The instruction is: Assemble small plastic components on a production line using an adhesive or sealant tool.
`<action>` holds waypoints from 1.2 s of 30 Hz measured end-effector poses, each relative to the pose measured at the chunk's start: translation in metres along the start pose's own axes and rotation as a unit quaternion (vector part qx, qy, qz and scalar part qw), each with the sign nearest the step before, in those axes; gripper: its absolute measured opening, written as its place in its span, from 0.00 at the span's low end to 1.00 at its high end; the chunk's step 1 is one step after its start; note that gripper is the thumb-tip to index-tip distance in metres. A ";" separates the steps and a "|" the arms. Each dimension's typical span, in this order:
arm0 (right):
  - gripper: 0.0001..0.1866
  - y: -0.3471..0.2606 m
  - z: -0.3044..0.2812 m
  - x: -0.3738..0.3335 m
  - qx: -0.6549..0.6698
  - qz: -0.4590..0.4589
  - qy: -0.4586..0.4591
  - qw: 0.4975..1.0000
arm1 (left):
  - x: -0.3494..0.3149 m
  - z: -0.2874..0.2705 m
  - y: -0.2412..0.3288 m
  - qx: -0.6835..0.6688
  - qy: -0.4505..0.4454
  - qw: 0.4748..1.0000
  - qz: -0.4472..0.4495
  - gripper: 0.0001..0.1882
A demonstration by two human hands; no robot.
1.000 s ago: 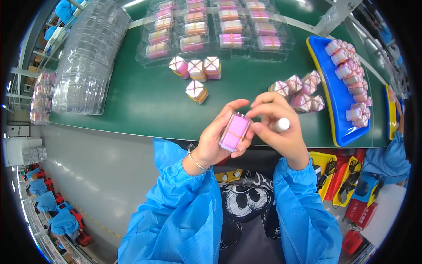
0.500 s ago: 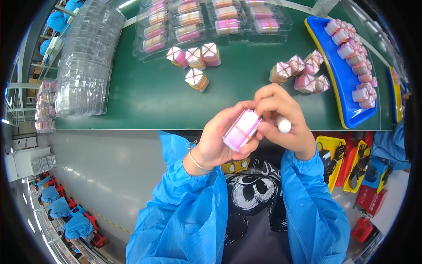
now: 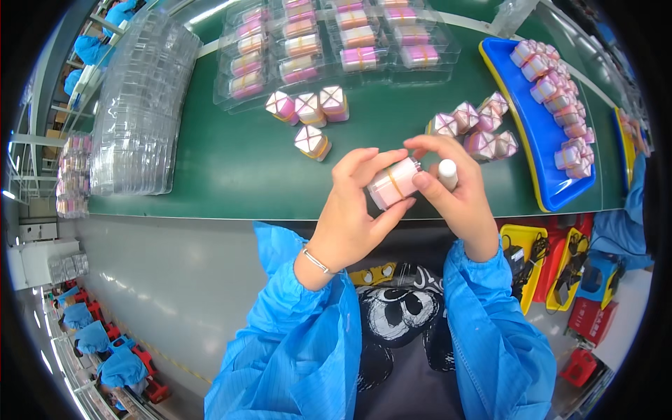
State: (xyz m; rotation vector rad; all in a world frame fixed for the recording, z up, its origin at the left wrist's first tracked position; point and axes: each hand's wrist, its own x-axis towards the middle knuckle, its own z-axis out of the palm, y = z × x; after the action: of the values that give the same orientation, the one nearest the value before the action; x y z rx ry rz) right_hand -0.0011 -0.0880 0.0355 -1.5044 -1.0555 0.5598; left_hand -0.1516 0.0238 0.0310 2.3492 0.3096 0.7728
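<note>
Apparently mid-step at pack's end: left hand clamped round pack over table, near edge; right hand close by, thumb at pack's end, white cylinder tucked in; next move likely calls for steady left grip, cylinder kept clear

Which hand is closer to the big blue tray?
The right hand. It is left of the blue tray, not touching it; the left hand is farther left, around a pink-and-white block.
</note>
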 end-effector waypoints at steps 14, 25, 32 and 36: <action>0.21 0.000 -0.040 -0.012 -0.058 -0.017 -0.003 0.998 | -0.019 -0.017 -0.060 0.127 0.227 0.957 -0.129 0.29; 0.26 -0.015 -0.041 -0.021 -0.321 0.040 0.045 0.945 | -0.013 -0.007 -0.065 -0.040 0.086 0.986 -0.136 0.28; 0.13 -0.032 -0.033 -0.015 -0.010 -0.098 0.172 0.980 | -0.001 0.023 -0.036 -0.139 0.030 0.984 -0.103 0.27; 0.14 -0.030 -0.015 0.005 0.261 -0.146 0.118 0.947 | 0.001 0.030 -0.031 -0.130 0.011 0.984 -0.119 0.26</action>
State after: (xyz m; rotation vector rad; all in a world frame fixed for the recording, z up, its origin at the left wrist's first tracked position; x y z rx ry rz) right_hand 0.0044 -0.0931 0.0682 -0.9017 -0.8365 0.3949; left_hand -0.1331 0.0330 -0.0074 2.0162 0.4615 0.6790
